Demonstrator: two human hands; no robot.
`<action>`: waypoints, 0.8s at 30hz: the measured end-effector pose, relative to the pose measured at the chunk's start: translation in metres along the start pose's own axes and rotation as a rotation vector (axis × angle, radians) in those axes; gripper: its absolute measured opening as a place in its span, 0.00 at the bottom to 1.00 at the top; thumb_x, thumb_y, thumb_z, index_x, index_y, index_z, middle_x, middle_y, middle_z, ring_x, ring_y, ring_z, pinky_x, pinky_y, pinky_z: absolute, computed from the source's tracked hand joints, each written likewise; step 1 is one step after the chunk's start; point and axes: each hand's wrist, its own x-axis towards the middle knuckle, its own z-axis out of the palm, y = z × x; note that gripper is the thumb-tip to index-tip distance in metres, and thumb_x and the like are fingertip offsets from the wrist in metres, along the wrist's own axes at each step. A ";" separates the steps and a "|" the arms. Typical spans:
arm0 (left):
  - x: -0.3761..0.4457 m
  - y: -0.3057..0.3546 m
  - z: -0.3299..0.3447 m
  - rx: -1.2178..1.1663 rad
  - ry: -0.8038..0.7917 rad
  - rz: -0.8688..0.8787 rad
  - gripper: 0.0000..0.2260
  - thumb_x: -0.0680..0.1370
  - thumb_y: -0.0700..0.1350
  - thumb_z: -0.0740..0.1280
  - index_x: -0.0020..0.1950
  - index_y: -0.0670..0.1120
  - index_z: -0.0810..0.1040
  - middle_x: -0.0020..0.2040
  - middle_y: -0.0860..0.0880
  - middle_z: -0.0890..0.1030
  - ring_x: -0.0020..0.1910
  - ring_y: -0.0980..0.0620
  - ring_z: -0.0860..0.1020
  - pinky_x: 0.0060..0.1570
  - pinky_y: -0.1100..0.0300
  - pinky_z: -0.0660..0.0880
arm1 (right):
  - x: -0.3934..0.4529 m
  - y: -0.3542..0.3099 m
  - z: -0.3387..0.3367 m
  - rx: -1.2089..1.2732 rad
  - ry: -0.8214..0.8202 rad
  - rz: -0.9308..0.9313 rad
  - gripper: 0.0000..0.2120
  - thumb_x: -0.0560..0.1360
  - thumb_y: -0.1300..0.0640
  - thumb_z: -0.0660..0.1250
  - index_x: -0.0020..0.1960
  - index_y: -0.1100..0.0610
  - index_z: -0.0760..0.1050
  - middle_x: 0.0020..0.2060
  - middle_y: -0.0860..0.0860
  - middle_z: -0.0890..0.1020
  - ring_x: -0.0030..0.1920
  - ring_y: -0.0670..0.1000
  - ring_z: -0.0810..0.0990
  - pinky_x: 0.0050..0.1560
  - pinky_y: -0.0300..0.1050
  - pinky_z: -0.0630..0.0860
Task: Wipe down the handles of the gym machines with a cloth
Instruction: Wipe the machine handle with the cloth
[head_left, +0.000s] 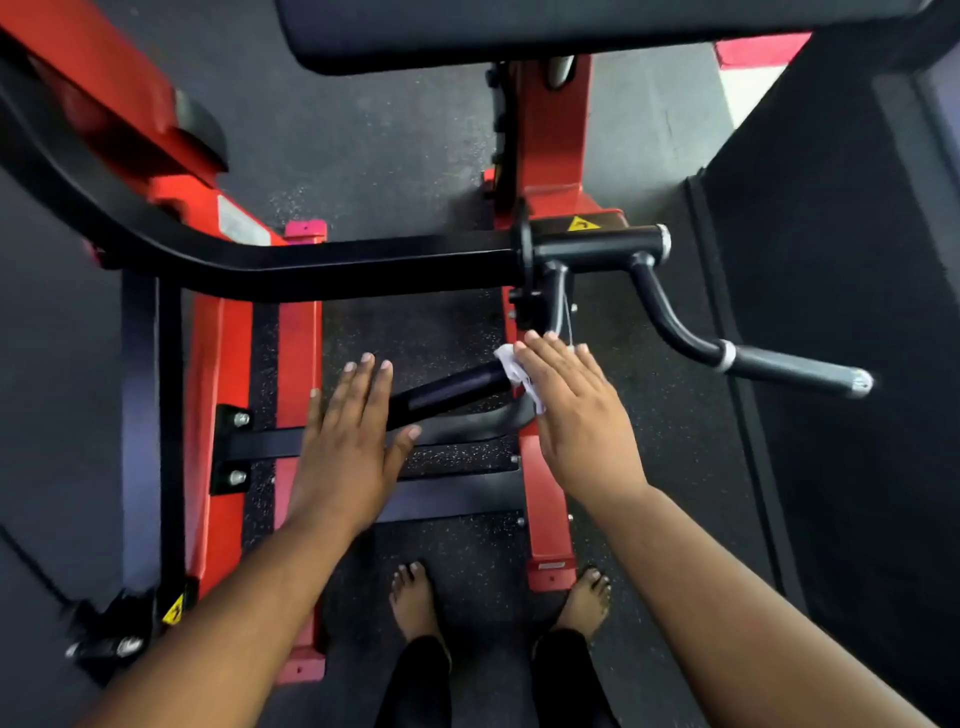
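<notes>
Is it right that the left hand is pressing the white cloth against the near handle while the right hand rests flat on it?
Not quite: the head view shows the right hand pressing the white cloth on the near handle, while the left hand rests flat on it.

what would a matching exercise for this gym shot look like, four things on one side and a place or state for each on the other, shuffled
Things
1. cloth
2. left hand
3. right-side handle
4. warning sticker

Places or states
A. untouched, sticking out to the right
B. yellow triangle on the black arm by the pivot
C. white, under the right hand on the near handle
D. flat, fingers straight, over the near handle's left end

Pairs: 1-C, 2-D, 3-A, 4-B
</notes>
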 end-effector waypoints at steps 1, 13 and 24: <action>-0.004 -0.008 0.001 0.000 -0.014 -0.015 0.34 0.83 0.65 0.45 0.85 0.49 0.48 0.85 0.50 0.47 0.83 0.52 0.44 0.81 0.43 0.46 | 0.005 -0.004 0.007 -0.052 -0.003 -0.012 0.27 0.77 0.69 0.60 0.76 0.60 0.69 0.76 0.55 0.71 0.78 0.56 0.66 0.79 0.59 0.58; -0.026 -0.041 0.009 0.069 -0.058 0.006 0.27 0.87 0.55 0.51 0.84 0.50 0.51 0.85 0.46 0.49 0.83 0.46 0.53 0.79 0.38 0.48 | 0.012 -0.073 0.087 -0.509 -0.357 -0.303 0.31 0.86 0.47 0.53 0.83 0.61 0.49 0.81 0.58 0.58 0.82 0.59 0.49 0.79 0.66 0.41; 0.000 -0.027 0.004 0.073 -0.133 0.009 0.28 0.87 0.57 0.44 0.84 0.49 0.40 0.84 0.51 0.43 0.83 0.51 0.43 0.79 0.35 0.46 | 0.004 -0.016 0.038 -0.622 -0.321 -0.018 0.40 0.81 0.32 0.45 0.82 0.59 0.55 0.80 0.57 0.61 0.81 0.60 0.55 0.75 0.73 0.38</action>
